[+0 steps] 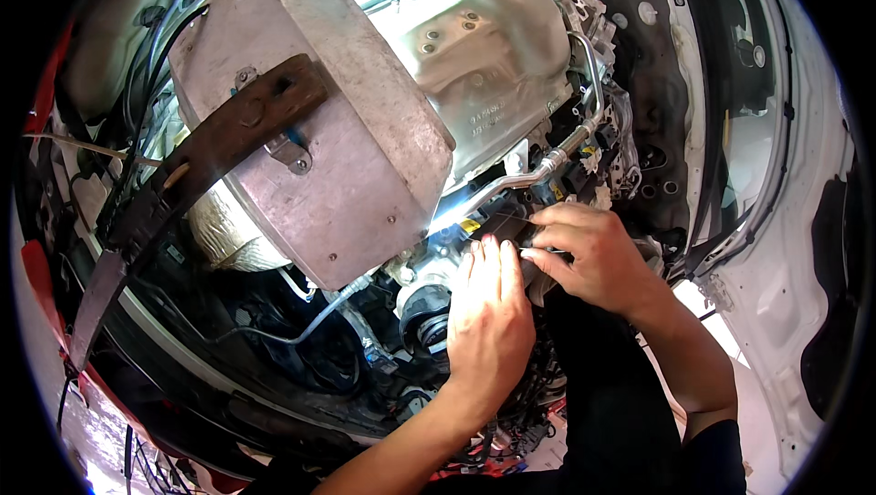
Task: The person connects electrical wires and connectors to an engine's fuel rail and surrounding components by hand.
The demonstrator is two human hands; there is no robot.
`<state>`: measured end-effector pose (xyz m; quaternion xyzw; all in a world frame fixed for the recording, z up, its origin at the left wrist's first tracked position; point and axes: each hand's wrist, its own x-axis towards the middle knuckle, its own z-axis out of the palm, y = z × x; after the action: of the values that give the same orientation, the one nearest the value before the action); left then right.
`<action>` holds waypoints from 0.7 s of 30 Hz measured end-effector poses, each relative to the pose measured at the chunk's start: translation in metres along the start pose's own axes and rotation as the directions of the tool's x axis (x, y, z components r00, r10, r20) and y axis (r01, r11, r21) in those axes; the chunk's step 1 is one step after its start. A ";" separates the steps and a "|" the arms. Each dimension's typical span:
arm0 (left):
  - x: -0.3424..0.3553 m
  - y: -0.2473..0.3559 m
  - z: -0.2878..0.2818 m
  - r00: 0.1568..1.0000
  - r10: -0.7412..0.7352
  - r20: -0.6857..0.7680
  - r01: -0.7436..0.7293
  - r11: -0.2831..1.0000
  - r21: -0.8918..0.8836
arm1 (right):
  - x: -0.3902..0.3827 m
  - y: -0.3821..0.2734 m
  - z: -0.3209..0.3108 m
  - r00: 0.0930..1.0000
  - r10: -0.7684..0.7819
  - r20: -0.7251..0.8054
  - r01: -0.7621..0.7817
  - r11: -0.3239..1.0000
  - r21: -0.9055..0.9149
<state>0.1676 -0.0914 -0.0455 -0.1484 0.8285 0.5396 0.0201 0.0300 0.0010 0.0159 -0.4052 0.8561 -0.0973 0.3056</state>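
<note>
My left hand [491,317] lies with its fingers stretched out and close together over dark parts of a car engine; the fingertips touch or hover over them. Right beside it, my right hand [589,253] is closed, its thumb and fingers drawn together near a dark part. A thin line shows at its fingertips, but what it holds is too small to make out. Past the fingertips runs a shiny metal pipe [511,182], with a small yellow tag [469,226] below it. Under the left hand sits a round black pipe opening [426,317].
A large bare metal box-shaped cover [356,130] stands left of my hands, with a rusty curved bar [219,135] across it. Behind lies a silvery heat shield [497,66]. The white car body edge [776,331] rises at the right. A thin hose [319,317] crosses the lower left.
</note>
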 end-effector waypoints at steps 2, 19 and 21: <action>-0.001 -0.001 -0.006 0.999 0.034 -0.010 -0.034 0.999 -0.032 | -0.009 0.000 0.004 0.996 0.090 -0.011 -0.089 0.993 0.072; -0.028 -0.089 -0.017 0.819 -0.385 -0.425 0.157 0.864 -0.479 | 0.029 -0.027 -0.010 0.962 0.029 -0.273 -0.019 0.999 0.037; -0.030 -0.093 -0.014 0.805 -0.383 -0.454 0.152 0.871 -0.467 | 0.027 -0.028 -0.003 0.938 -0.038 -0.345 0.028 0.999 -0.034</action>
<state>0.2231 -0.1322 -0.1159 -0.4108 0.6394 0.6289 -0.1642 0.0325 -0.0376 0.0182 -0.4004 0.8908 -0.1599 0.1431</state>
